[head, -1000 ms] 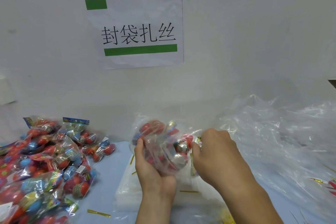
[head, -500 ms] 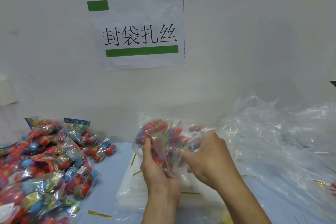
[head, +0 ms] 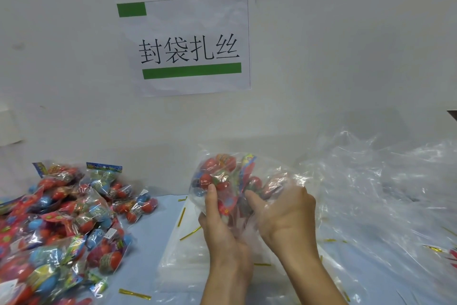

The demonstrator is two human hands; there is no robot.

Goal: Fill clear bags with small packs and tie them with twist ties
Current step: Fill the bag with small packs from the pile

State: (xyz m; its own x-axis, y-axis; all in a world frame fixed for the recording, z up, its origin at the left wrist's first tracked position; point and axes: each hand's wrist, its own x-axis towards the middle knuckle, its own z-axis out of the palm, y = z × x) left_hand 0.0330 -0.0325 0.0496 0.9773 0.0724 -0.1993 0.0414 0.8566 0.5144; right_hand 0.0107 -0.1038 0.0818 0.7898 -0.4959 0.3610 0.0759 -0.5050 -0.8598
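Observation:
A clear bag [head: 228,178] stuffed with red and blue small packs is held up above the table in both hands. My left hand [head: 220,225] grips its left side, thumb pressed on the front. My right hand [head: 284,213] grips the right side, with bag film draped over its fingers. Under the hands lies a flat stack of clear bags [head: 183,265]. Gold twist ties [head: 134,294] lie scattered on the pale blue table [head: 153,238]. A pile of small packs [head: 64,225] covers the left.
A large heap of crumpled clear plastic [head: 385,200] fills the right side of the table. A white wall with a paper sign [head: 188,45] stands right behind the table.
The bag has turned between my hands and sits a little further right. My right hand has shifted from pinching at the bag's side to gripping it under the film.

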